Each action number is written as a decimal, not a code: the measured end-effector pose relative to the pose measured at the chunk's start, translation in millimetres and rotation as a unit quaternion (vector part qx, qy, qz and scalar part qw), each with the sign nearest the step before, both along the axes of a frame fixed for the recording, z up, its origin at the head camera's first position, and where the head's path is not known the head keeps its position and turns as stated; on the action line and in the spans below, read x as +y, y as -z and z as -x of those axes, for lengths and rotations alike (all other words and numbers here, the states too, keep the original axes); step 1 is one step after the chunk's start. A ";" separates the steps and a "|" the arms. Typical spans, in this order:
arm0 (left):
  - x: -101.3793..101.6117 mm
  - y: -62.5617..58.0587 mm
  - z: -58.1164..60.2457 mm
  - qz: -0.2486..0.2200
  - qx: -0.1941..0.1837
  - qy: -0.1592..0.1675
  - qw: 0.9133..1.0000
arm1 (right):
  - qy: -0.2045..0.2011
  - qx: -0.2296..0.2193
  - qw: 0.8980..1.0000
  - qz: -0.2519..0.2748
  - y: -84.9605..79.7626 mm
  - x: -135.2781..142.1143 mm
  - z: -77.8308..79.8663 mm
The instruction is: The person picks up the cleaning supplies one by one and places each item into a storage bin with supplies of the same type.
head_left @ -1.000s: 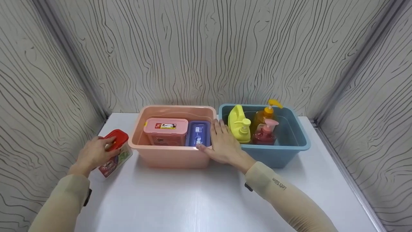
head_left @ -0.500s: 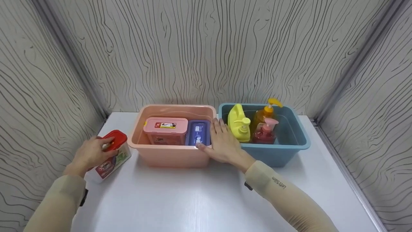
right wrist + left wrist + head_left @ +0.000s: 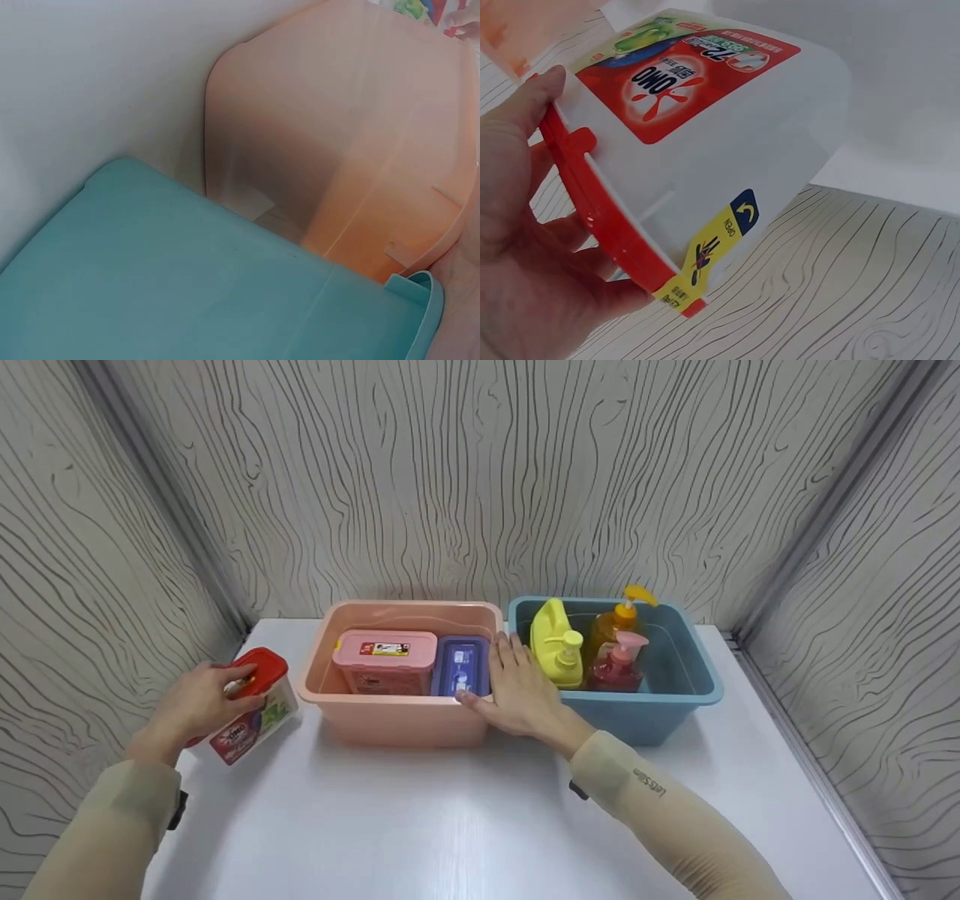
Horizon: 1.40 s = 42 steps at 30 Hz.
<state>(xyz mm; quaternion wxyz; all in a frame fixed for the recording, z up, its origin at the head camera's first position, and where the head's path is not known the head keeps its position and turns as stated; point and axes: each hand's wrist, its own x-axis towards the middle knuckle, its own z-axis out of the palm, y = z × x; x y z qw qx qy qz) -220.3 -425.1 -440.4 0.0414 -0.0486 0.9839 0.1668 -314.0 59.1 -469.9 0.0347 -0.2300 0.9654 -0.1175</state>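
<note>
At the left of the head view, my left hand (image 3: 196,706) holds a white detergent box (image 3: 274,709) by its red lid (image 3: 264,666). The box is tilted, its red and green label facing forward. In the left wrist view the thumb presses one side of the lid and the fingers (image 3: 566,232) curl round the other. My right hand (image 3: 517,690) lies with straight fingers over the adjoining rims of a pink bin (image 3: 405,724) and a blue bin (image 3: 630,720). Inside the pink bin are a pink-lidded box (image 3: 386,651) and a purple box (image 3: 463,664).
The blue bin contains a yellow pump jug (image 3: 555,652), an orange-topped pump bottle (image 3: 604,631) and a red bottle with a pink pump (image 3: 616,673). Both bins stand on the white table (image 3: 420,825) near the back wall (image 3: 450,480). Side walls enclose the table.
My left hand has drawn the detergent box a little to the left, away from the pink bin, and the box's tilt has changed. My right hand stays in place on the rims.
</note>
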 end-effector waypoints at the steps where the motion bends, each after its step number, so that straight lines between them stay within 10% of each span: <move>1: 0.6 -3.4 0.4 -0.002 -0.001 0.000 1.000 | 0.002 0.001 1.000 -0.001 -0.2 0.1 -0.1; 42: 32.3 -104.7 3.4 0.049 0.037 0.060 0.996 | 0.003 0.003 1.000 0.004 1.3 -0.4 0.0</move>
